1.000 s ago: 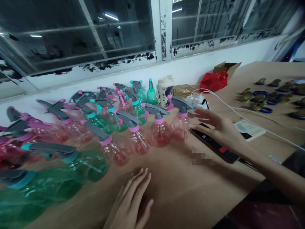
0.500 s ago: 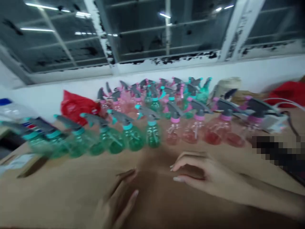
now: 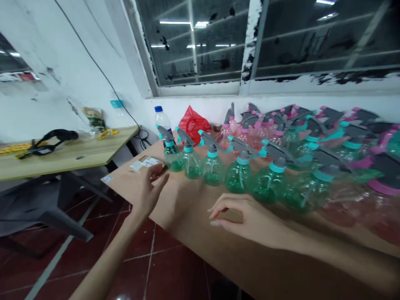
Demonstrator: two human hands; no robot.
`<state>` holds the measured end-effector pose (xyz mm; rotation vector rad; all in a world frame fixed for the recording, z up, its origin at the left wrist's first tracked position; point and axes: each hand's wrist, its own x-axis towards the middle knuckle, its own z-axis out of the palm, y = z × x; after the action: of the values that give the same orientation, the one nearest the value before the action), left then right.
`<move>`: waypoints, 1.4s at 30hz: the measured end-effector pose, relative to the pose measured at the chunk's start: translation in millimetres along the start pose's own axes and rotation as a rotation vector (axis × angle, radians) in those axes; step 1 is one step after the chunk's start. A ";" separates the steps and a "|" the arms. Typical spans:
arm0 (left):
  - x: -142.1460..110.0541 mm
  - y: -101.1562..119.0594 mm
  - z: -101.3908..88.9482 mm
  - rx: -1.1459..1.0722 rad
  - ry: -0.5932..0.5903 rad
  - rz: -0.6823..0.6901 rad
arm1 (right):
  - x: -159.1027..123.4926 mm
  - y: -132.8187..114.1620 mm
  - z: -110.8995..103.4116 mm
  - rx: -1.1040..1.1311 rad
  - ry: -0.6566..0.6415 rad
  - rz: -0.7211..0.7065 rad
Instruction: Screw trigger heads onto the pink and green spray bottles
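My left hand is stretched out over the table's left part, thumb apart from the fingers, with nothing seen in it. Its fingertips come close to the leftmost green spray bottle and a small flat box with white labels; whether they touch is unclear. In front of the row of green bottles, my right hand hovers with curved fingers and a gap to the thumb, holding nothing. Nearest to it stands a green spray bottle with a turquoise collar and grey trigger head. Pink spray bottles continue the row rightward, blurred.
Behind the row, more pink and green spray bottles crowd against the wall. A red plastic bag and a blue-capped bottle stand at the back left. Another table bears a black strap-like item; a grey stool sits below.
The view has swung left, bringing the table's left end and the second table into sight. My left hand has moved forward to the leftmost green bottle; my right hand keeps its curved pose.
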<state>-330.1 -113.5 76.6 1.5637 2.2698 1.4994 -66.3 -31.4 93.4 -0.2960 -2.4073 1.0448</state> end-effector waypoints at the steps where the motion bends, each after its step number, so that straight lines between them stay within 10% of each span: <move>1: 12.7 -9.7 0.3 0.005 0.032 0.002 | 3.7 -0.2 4.7 0.005 -0.012 -0.003; 10: 96.0 -55.8 20.4 0.138 -0.011 0.034 | 5.8 0.2 22.4 -0.040 -0.061 0.051; 21: 106.6 -49.2 25.7 0.227 -0.054 0.081 | 1.9 7.2 19.8 -0.088 -0.018 0.107; 31: 13.6 40.2 -33.2 0.138 -0.057 0.181 | -12.1 4.8 8.5 -0.105 0.031 0.204; 42: -73.9 130.2 67.7 0.025 -0.636 0.460 | -76.2 -7.3 -43.6 -0.104 0.381 0.269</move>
<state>-166.9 -114.2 95.1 2.2610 1.6492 0.8181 21.4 -38.3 97.2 -0.7989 -2.1144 0.8787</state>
